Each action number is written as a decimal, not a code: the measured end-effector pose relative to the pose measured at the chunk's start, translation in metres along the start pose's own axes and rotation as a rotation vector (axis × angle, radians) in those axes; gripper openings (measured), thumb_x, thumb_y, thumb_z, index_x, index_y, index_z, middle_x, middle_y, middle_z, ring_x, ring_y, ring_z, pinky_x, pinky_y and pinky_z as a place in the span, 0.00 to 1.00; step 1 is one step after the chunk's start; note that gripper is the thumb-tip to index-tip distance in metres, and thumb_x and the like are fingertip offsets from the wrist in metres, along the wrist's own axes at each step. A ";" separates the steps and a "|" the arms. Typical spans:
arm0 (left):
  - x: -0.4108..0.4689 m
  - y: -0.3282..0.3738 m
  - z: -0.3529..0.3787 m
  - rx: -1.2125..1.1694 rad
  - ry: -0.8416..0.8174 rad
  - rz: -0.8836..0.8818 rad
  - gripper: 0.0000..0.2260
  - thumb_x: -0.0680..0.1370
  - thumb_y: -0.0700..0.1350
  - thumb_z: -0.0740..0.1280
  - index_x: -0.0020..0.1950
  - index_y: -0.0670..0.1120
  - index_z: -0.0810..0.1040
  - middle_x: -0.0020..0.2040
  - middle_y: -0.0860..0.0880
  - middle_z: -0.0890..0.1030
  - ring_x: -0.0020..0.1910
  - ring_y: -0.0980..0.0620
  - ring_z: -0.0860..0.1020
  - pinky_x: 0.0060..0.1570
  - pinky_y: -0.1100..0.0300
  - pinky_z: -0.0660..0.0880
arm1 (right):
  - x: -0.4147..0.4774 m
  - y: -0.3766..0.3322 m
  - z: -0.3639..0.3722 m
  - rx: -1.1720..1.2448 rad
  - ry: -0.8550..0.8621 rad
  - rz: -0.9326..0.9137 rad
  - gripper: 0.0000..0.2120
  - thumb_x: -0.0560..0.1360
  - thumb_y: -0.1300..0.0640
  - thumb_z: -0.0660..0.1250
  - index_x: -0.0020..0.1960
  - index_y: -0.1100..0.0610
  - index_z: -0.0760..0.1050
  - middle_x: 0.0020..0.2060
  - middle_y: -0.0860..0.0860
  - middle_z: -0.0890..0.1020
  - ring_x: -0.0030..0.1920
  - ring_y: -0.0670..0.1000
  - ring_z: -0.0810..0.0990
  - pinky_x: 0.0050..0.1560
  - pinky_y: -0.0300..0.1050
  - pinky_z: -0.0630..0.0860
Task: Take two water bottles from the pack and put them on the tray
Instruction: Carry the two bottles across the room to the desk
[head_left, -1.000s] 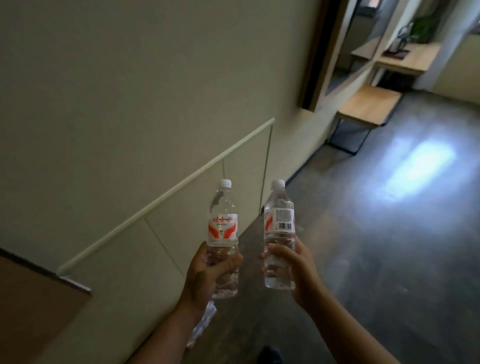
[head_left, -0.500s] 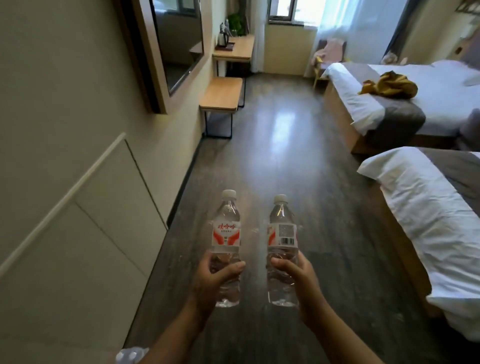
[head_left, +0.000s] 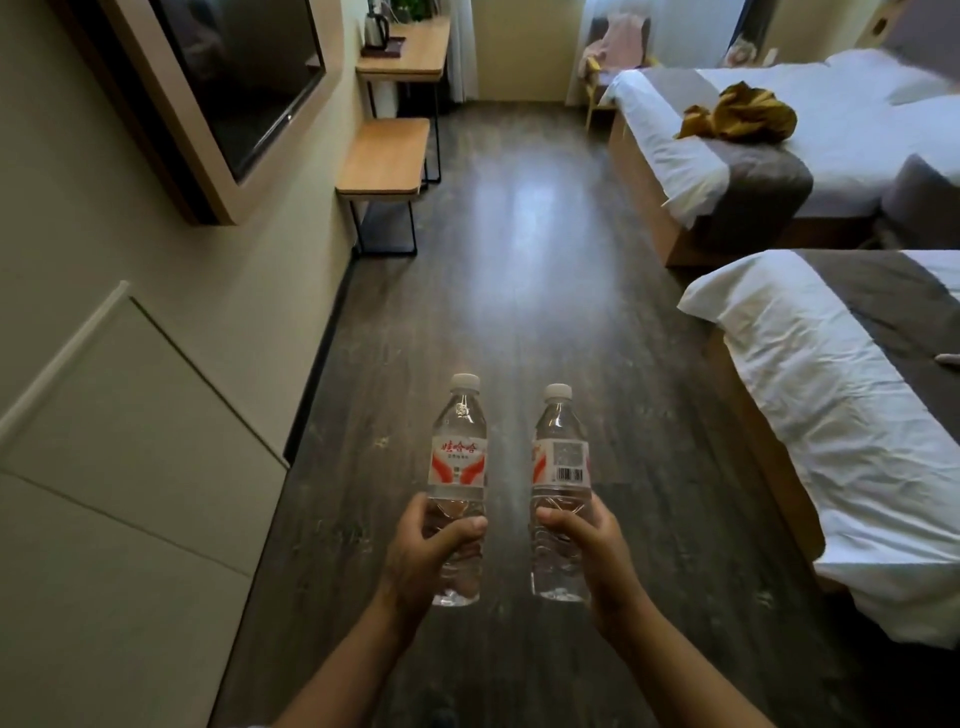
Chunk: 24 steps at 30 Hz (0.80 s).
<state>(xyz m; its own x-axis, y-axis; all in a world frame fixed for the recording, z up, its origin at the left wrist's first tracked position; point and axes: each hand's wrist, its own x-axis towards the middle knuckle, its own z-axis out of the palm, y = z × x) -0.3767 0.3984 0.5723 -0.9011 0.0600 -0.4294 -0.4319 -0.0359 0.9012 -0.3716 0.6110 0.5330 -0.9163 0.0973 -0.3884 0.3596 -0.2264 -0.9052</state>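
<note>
View has swung off the wall and now looks down the room. Both bottles stay upright over the floor, well short of the desk (head_left: 410, 49). Left hand (head_left: 423, 558) has fingers wrapped round the lower body of the left bottle (head_left: 458, 486); right hand (head_left: 597, 551) likewise clamps the right bottle (head_left: 560, 491). Bottles apart, not touching. Pick from the pack looks done, so what's left is carry + placement. A dark tray (head_left: 384, 50) seems to sit on that desk under the kettle (head_left: 376, 26), prob. the target, but too small to be sure. Beds lie right of the desk.
</note>
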 end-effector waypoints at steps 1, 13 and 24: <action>0.008 0.004 0.002 0.006 0.002 0.001 0.37 0.61 0.61 0.80 0.66 0.47 0.79 0.60 0.40 0.89 0.56 0.38 0.90 0.62 0.34 0.85 | 0.008 -0.002 -0.002 0.008 0.001 0.002 0.40 0.62 0.44 0.82 0.71 0.56 0.78 0.60 0.60 0.90 0.59 0.65 0.90 0.67 0.73 0.82; 0.094 0.033 -0.017 0.017 -0.076 0.007 0.39 0.60 0.62 0.78 0.68 0.47 0.79 0.61 0.40 0.89 0.56 0.39 0.89 0.55 0.45 0.86 | 0.076 -0.024 0.027 0.034 0.045 0.007 0.38 0.67 0.47 0.81 0.74 0.55 0.76 0.63 0.60 0.89 0.62 0.65 0.89 0.69 0.73 0.81; 0.173 0.068 -0.049 0.046 -0.094 0.033 0.41 0.60 0.63 0.76 0.70 0.44 0.78 0.60 0.41 0.88 0.55 0.41 0.90 0.50 0.53 0.86 | 0.145 -0.045 0.065 0.005 0.058 -0.022 0.38 0.65 0.46 0.80 0.73 0.55 0.77 0.62 0.58 0.90 0.61 0.62 0.90 0.68 0.67 0.83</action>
<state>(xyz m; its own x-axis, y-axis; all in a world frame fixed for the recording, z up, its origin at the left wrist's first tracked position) -0.5635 0.3575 0.5563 -0.9064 0.1530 -0.3937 -0.3975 0.0061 0.9176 -0.5319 0.5721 0.5285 -0.9123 0.1585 -0.3776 0.3382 -0.2281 -0.9130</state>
